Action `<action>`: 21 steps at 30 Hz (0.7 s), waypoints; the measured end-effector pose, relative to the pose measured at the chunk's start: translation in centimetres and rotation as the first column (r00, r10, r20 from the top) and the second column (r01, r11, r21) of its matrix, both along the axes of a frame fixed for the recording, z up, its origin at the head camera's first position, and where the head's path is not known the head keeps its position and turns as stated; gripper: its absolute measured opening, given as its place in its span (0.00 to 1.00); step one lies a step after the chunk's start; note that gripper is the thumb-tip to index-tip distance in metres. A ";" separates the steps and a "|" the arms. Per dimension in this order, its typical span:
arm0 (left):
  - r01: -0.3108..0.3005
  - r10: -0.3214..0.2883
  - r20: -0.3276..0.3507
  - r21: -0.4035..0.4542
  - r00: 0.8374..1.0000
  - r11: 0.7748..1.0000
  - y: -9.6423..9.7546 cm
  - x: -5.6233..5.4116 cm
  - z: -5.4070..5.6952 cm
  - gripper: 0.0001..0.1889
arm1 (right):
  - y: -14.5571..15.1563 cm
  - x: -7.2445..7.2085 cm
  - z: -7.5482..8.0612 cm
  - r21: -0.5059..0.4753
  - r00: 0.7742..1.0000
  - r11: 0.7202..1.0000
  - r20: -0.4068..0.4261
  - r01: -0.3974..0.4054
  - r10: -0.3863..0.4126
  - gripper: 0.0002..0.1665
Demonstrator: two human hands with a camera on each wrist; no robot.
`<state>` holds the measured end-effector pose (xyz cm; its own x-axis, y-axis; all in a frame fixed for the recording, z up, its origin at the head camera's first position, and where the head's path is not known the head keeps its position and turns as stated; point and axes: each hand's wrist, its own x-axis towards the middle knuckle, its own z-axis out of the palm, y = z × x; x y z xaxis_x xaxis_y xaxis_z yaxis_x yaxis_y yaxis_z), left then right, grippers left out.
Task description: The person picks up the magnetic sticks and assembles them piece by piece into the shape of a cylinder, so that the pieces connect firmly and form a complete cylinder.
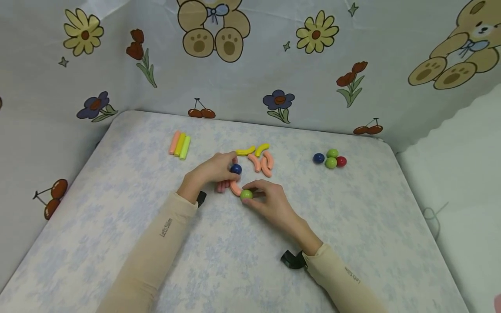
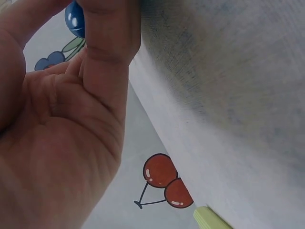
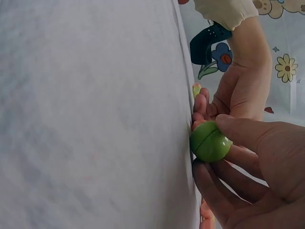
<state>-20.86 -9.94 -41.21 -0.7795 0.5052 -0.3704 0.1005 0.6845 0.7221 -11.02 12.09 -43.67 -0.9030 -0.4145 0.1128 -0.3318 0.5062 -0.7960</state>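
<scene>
In the head view my left hand [image 1: 211, 169] pinches a glossy blue ball [image 1: 235, 169] between thumb and fingers over the table's middle. The same blue ball [image 2: 75, 20] shows partly behind the fingers in the left wrist view. Lower and to the right, my right hand [image 1: 274, 202] holds a light green ball [image 1: 246, 194] by thumb and fingertips. In the right wrist view a thin seam runs across this green ball [image 3: 209, 143], close to the tabletop. A pink curved piece [image 1: 235, 188] lies between the hands, its lower end right at the green ball.
Beyond the hands lie two yellow curved pieces [image 1: 245, 151] and several pink curved pieces [image 1: 254, 162]. Pink, yellow and lime sticks [image 1: 185, 148] lie side by side at the back left. At right sit a blue ball [image 1: 318, 158], two green balls [image 1: 331, 162] and a red ball [image 1: 341, 161].
</scene>
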 end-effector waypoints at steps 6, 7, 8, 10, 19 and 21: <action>0.012 -0.012 -0.009 0.013 1.000 1.000 -0.3 -0.2 -0.3 0.19 | 0.9 -0.6 0.2 0.003 0.999 1.000 -0.043 0.015 -0.015 0.14; 0.012 -0.012 -0.007 0.018 1.000 1.000 -0.4 -0.2 -0.4 0.19 | 1.2 -0.8 0.3 0.005 0.999 1.000 -0.049 0.024 -0.023 0.14; 0.012 -0.011 -0.007 0.022 1.000 1.000 -0.4 -0.2 -0.4 0.20 | 1.4 -1.0 0.5 0.004 0.998 0.999 -0.055 0.032 -0.032 0.13; 0.011 -0.010 -0.004 0.029 1.000 1.000 -0.6 -0.2 -0.4 0.20 | 2.1 -1.5 0.7 0.006 0.996 0.998 -0.070 0.061 -0.061 0.12; 0.017 -0.018 0.013 0.018 1.000 1.000 -1.1 -0.2 0.0 0.20 | 6.0 -3.4 1.6 -0.017 0.942 0.963 -0.205 0.269 -0.266 0.11; 0.021 -0.021 0.007 0.014 1.000 1.000 -1.2 -0.2 0.1 0.20 | 6.5 -3.6 1.5 -0.032 0.927 0.954 -0.226 0.299 -0.298 0.11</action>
<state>-21.09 -11.14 -41.06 -0.7657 0.5269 -0.3688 0.1096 0.6719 0.7325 -14.59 18.63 -42.13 -0.9358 -0.1305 0.3275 -0.3359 0.6120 -0.7160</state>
